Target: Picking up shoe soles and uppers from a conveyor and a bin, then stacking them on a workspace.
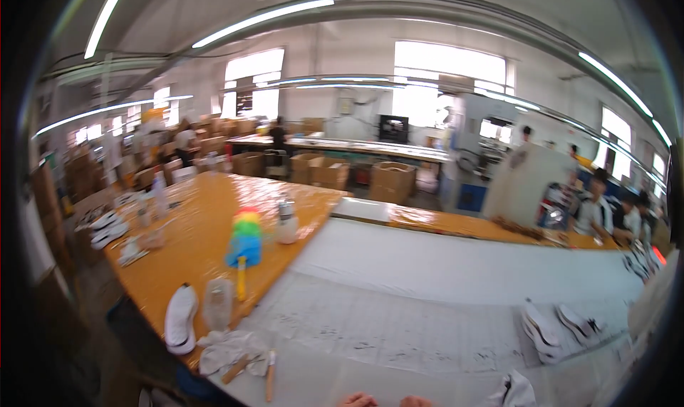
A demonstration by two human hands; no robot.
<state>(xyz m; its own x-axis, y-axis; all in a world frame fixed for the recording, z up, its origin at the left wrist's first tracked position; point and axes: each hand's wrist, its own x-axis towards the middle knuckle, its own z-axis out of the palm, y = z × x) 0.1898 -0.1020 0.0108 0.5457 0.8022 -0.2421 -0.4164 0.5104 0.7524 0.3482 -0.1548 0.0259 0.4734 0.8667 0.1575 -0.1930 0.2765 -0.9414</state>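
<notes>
Down at the near edge of our view, only the tops of two bare hands show: the left hand (358, 400) and, slightly apart from it, the right hand (415, 401). The rest of both is cut off, so we cannot tell whether they are open, closed or gripping anything. Ahead of them spreads a broad pale work surface (427, 293) with dark smudges. Nearest the right hand, off to its right, we find a white and black shoe (516, 391), partly cut off; beyond it, two more shoes (539, 332) lie close together. Nearest the left hand, off to its left, lies a slim wooden-handled tool (270, 378), just beside a crumpled whitish cloth (217, 351) and a short brown tool (235, 369). Farther left of the hands, we make out a lone white shoe (182, 320) next to a blurred clear container (218, 304). Beyond these, on a glossy orange tabletop (192, 211), is a rainbow-coloured object with a yellow handle (246, 243). Well off to the right of the hands, we see several people (589, 215), blurred.
</notes>
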